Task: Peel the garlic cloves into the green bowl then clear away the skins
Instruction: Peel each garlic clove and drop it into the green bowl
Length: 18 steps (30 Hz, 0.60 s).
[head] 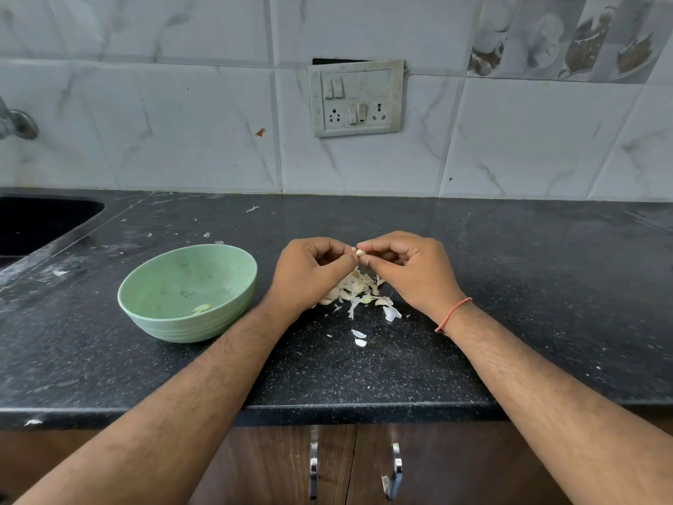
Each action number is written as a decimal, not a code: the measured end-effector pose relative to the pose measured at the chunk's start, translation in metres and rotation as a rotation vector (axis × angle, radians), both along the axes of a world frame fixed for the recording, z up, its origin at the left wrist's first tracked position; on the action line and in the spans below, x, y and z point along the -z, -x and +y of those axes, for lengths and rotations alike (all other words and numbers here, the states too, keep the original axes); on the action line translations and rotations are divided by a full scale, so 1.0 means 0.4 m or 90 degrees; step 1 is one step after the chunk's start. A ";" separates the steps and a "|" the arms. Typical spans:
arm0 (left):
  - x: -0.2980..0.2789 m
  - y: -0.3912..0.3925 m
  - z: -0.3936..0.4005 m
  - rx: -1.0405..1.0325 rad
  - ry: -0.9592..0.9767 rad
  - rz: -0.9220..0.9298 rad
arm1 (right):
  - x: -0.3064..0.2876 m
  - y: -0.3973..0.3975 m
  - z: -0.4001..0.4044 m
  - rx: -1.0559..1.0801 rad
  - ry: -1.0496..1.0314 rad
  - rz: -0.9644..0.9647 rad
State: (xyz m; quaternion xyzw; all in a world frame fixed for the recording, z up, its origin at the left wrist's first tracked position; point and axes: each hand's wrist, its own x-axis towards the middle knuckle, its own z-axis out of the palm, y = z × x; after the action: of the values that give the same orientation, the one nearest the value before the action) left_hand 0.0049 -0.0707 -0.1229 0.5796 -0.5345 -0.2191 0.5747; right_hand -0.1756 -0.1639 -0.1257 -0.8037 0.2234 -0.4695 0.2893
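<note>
While both sets of fingers (360, 246) pinch one garlic clove (360, 252) between them, left hand (309, 275) and right hand (408, 271) hover above the skin pile (355, 289) mid-worktop. Green bowl (187, 291), just left of the hands, holds one peeled clove (201, 308). Risk: small slick clove may slip and drop among the skins; loose flakes may drift toward the worktop's front edge.
</note>
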 end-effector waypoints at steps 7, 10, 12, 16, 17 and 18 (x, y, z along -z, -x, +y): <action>-0.004 0.000 0.004 0.020 -0.004 0.046 | -0.001 0.000 -0.004 -0.025 0.015 0.004; -0.003 -0.002 0.005 0.027 -0.009 0.069 | -0.002 0.002 -0.003 -0.031 0.018 0.009; -0.002 -0.005 0.004 0.034 -0.014 0.084 | -0.003 0.003 -0.001 -0.040 0.013 0.010; -0.003 -0.007 0.004 0.039 -0.033 0.096 | -0.006 0.005 0.000 -0.052 0.013 0.009; -0.005 -0.006 0.005 0.040 -0.036 0.099 | -0.008 0.006 0.000 -0.056 0.004 0.008; -0.007 -0.005 0.006 0.043 -0.038 0.102 | -0.009 0.007 0.001 -0.062 -0.007 0.005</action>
State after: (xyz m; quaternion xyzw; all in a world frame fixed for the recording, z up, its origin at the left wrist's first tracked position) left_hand 0.0071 -0.0684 -0.1202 0.5588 -0.4991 -0.2999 0.5905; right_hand -0.1783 -0.1634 -0.1222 -0.8140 0.1879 -0.4502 0.3153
